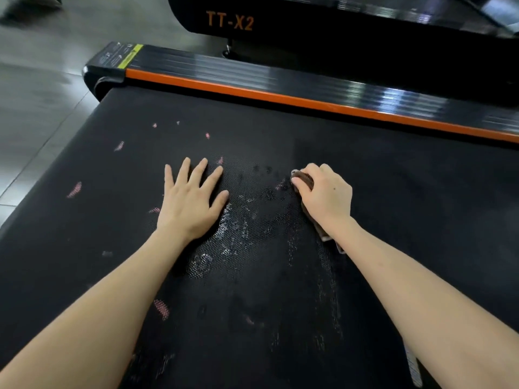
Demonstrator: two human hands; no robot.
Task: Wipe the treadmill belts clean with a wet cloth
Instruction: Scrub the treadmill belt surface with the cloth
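Observation:
A black textured treadmill belt [393, 197] fills most of the view. Pink smears [74, 189] dot its left part, and wet shiny patches [233, 226] lie between my hands. My left hand [191, 197] rests flat on the belt, fingers spread, holding nothing. My right hand [325, 192] is closed on a dark brown cloth [305, 179] and presses it onto the belt. Most of the cloth is hidden under that hand; an edge sticks out by my wrist.
A black side rail with an orange stripe [252, 92] runs along the belt's far edge. Behind it stands a second treadmill marked TT-X2 [230, 21]. Grey tiled floor [36, 88] lies to the left.

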